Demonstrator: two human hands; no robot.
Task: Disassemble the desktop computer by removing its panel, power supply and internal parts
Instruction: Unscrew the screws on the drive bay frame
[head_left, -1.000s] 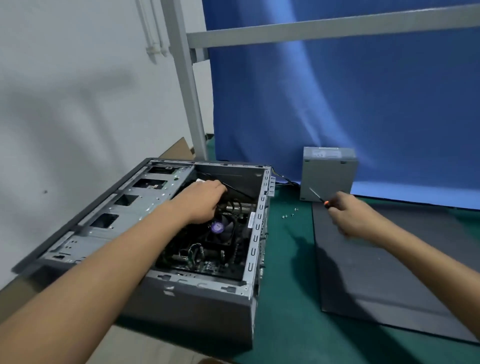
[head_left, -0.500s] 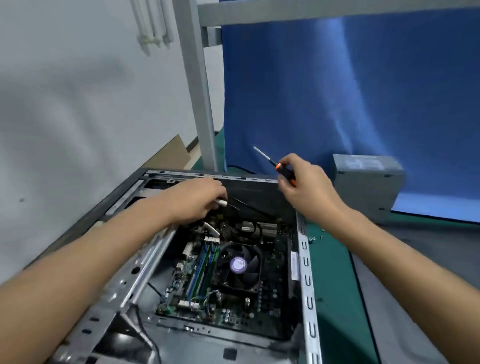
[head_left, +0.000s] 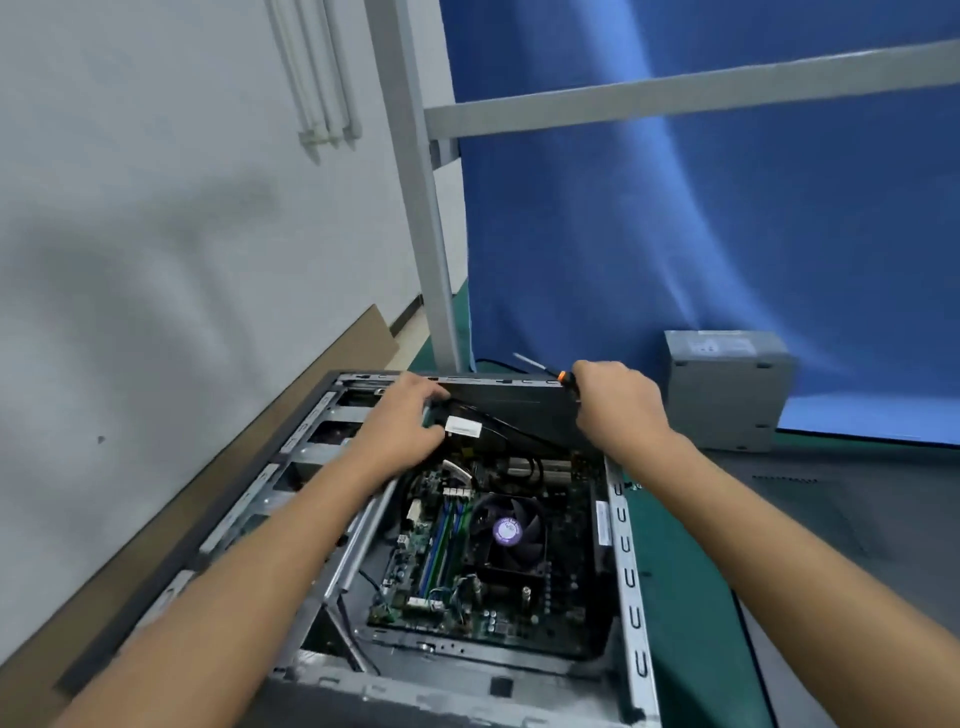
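Right hand (head_left: 613, 400) has come over to the far wall of the computer case (head_left: 621, 545), gripping the screwdriver (head_left: 561, 373). Left hand (head_left: 402, 426) holds a tagged cable (head_left: 462, 426) inside, by that wall. Pull gently and straight, with the sharp tip kept away.

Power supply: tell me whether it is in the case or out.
Out. The power supply stands upright to the right of the open case, apart from it; its bay cannot be made out behind the hands.
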